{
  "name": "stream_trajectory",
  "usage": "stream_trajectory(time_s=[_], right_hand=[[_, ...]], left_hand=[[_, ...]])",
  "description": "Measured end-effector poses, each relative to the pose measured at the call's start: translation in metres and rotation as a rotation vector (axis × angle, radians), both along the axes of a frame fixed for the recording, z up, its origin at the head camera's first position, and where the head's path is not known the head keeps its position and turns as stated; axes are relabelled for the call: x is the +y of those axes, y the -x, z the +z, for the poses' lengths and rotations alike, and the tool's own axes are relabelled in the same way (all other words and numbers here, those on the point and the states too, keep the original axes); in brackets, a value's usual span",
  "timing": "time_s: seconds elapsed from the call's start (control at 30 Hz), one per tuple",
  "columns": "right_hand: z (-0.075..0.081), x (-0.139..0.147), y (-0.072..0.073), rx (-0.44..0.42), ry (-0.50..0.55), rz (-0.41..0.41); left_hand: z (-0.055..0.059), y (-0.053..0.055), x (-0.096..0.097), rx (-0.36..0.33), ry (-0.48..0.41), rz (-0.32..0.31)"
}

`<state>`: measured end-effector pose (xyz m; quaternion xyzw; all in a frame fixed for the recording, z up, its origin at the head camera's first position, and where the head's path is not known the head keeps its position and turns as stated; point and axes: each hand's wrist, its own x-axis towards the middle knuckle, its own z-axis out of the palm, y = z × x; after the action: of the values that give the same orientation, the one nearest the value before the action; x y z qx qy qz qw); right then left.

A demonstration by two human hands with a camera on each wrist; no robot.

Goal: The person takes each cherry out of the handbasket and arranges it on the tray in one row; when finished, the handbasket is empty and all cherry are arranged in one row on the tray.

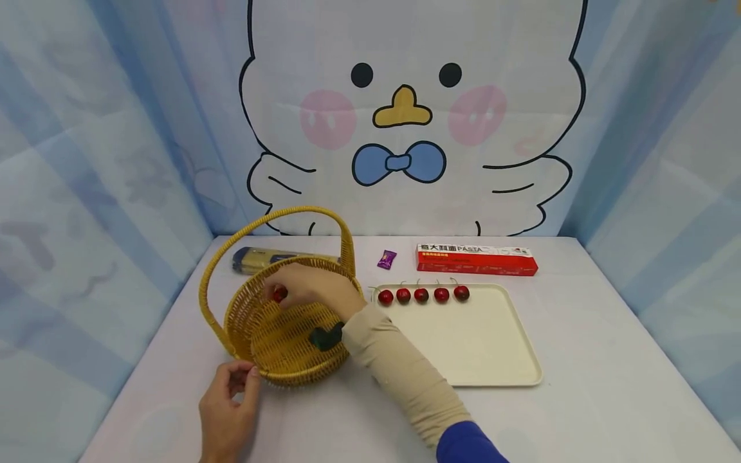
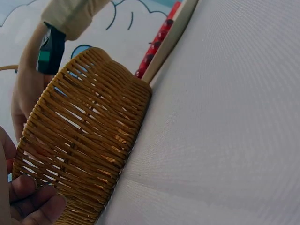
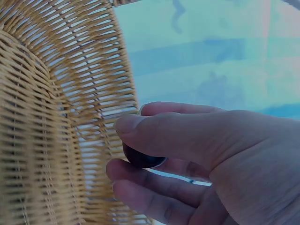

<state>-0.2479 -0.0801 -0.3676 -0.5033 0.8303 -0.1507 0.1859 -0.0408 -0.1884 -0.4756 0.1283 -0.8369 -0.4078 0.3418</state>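
Observation:
In the head view, my right hand (image 1: 309, 286) reaches over the yellow wicker basket (image 1: 295, 373) and pinches a cherry (image 1: 280, 294) inside its far-left rim. The right wrist view shows that dark red cherry (image 3: 143, 158) between thumb and fingers, beside the woven wall. My left hand (image 1: 228, 408) holds the basket's near-left rim between thumb and fingertips. Its curled fingers (image 2: 40, 201) lie against the weave in the left wrist view. A row of several cherries (image 1: 421, 295) with stems lies along the far edge of a cream tray (image 1: 463, 350), right of the basket.
Behind the tray lies a red pasta box (image 1: 476, 262), with a small purple wrapped candy (image 1: 386, 259) to its left. A yellow and dark-blue package (image 1: 249, 259) lies behind the basket. The basket's tall handle (image 1: 211, 270) arches upward. Printed curtains (image 1: 104, 161) enclose the table.

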Motion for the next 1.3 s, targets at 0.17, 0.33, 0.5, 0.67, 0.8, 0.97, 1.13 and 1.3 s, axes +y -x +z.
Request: stream_trajectory(time_s=[0.17,0.33,0.5,0.67,0.8,0.97,1.13,1.3], right_hand=[[0.009,0.022,-0.006,0.077,0.02,-0.04],[0.017,0.047,-0.014,0.131,0.026,-0.077],[0.019,0.074,-0.019,0.088,0.112,-0.119],[0.018,0.102,-0.023,0.027,0.194,-0.184],[0.014,0.121,-0.025,0.006,0.226,-0.241],[0.003,0.141,-0.026,-0.004,0.249,-0.299],[-0.009,0.162,-0.026,0.025,0.257,-0.359],[-0.013,0.187,-0.029,0.052,0.243,-0.441]], left_hand=[[0.001,0.0,0.0,-0.022,0.005,0.012],[0.001,0.0,0.0,-0.03,0.004,0.011],[0.001,0.0,0.0,-0.01,0.0,0.009],[0.002,-0.001,0.001,-0.018,-0.007,0.006],[0.003,-0.001,0.001,-0.027,-0.006,0.008],[0.003,-0.001,0.0,-0.017,0.001,0.013],[0.003,-0.001,-0.001,-0.027,-0.012,0.005],[0.003,-0.001,0.001,-0.04,-0.016,0.004]])
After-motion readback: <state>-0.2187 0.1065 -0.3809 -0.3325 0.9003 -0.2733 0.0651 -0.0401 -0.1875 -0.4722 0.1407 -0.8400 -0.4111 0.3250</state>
